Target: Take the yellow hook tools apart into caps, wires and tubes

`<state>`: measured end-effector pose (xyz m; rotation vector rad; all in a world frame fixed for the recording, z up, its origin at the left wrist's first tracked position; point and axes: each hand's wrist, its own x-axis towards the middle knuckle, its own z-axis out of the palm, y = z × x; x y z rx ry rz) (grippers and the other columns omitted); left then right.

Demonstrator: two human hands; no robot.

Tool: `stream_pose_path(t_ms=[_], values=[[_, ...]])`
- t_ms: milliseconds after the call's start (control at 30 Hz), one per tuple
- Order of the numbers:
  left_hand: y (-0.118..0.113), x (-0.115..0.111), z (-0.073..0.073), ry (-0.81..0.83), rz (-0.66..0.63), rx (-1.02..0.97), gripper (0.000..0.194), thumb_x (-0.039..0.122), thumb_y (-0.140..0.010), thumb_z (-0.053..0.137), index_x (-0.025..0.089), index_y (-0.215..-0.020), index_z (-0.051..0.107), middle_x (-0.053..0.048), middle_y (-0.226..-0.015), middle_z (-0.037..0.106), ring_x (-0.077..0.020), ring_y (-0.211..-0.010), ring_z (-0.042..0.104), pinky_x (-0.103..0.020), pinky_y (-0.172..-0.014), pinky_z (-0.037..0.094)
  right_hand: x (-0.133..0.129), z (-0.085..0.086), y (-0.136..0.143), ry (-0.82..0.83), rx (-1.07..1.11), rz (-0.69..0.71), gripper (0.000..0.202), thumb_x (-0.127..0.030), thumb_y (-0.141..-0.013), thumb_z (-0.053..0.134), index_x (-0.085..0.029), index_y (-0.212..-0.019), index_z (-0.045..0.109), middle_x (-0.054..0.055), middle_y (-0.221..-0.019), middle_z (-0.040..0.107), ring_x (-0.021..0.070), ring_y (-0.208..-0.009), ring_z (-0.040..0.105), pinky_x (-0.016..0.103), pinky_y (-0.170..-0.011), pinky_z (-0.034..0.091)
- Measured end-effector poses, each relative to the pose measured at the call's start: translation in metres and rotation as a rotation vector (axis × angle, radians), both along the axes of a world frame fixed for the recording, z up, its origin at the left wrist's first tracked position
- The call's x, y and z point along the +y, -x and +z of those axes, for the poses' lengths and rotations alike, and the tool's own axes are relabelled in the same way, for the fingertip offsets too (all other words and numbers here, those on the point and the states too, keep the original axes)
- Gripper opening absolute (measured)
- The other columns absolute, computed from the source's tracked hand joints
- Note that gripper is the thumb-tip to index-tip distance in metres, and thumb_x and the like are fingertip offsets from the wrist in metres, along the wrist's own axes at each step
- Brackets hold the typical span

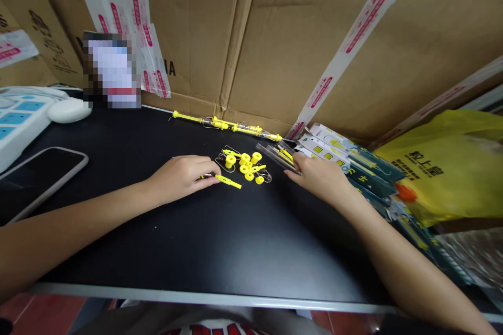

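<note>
My left hand [186, 178] is closed in a pinch around a slim yellow plastic piece [230, 182], whose tip sticks out to the right. Just past it lies a small pile of yellow spool-shaped caps [244, 159] with bent wire springs [267, 174]. At the right of the pile my right hand [320, 172] has its fingers bent at the ends of several clear tubes [271, 154] with yellow parts among them. Its fingertips are partly hidden, so whether it grips a tube is unclear. Behind the pile, a row of assembled yellow-and-clear tube pieces [226, 124] lies along the cardboard.
Printed packages [346, 154] are stacked at the right, beside a yellow plastic bag [448, 167]. Taped cardboard boxes [314, 26] wall off the back. To the left are a phone [39, 178], a white power strip [23, 120], a white mouse-like object [69, 110] and a blurred upright screen [112, 70].
</note>
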<state>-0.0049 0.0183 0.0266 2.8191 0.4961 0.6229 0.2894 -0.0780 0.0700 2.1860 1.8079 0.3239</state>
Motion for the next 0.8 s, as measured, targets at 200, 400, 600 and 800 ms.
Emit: stream_pose_path(t_ms=[200, 400, 600, 800], values=[[-0.006, -0.011, 0.001, -0.083, -0.062, 0.014, 0.024, 0.033, -0.095, 0.042, 0.02, -0.098, 0.061, -0.001, -0.087, 0.064, -0.0131, -0.081, 0.059, -0.023, -0.074, 0.04, -0.018, -0.001, 0.043, -0.084, 0.596, 0.28, 0.03, -0.046, -0.092, 0.038, -0.022, -0.09, 0.056, 0.002, -0.069, 0.062, 0.0167, -0.062, 0.057, 0.026, -0.056, 0.033], [-0.011, -0.023, 0.0, -0.021, -0.135, -0.008, 0.024, 0.034, -0.094, 0.043, 0.019, -0.097, 0.062, -0.001, -0.085, 0.063, -0.0128, -0.079, 0.059, -0.022, -0.072, 0.04, -0.028, -0.033, 0.081, 0.087, 1.14, 0.425, 0.032, -0.047, -0.09, 0.044, -0.019, -0.087, 0.058, -0.003, -0.062, 0.049, 0.01, -0.054, 0.041, 0.023, -0.053, 0.032], [-0.007, -0.011, 0.0, 0.124, -0.091, -0.076, 0.022, 0.036, -0.09, 0.052, 0.02, -0.101, 0.061, -0.002, -0.094, 0.066, -0.0142, -0.085, 0.061, -0.023, -0.077, 0.042, -0.019, -0.042, 0.075, 0.053, 1.585, 0.316, 0.031, -0.047, -0.084, 0.056, -0.018, -0.074, 0.05, -0.006, -0.058, 0.042, 0.0065, -0.049, 0.035, 0.021, -0.046, 0.028], [-0.001, 0.001, 0.001, 0.24, 0.059, -0.107, 0.021, 0.035, -0.088, 0.054, 0.02, -0.101, 0.061, 0.001, -0.086, 0.065, -0.0117, -0.076, 0.06, -0.021, -0.069, 0.042, -0.011, -0.045, 0.063, -0.03, 1.739, 0.282, 0.03, -0.046, -0.085, 0.055, -0.018, -0.075, 0.047, -0.009, -0.046, 0.039, 0.0054, -0.04, 0.03, 0.02, -0.042, 0.021]])
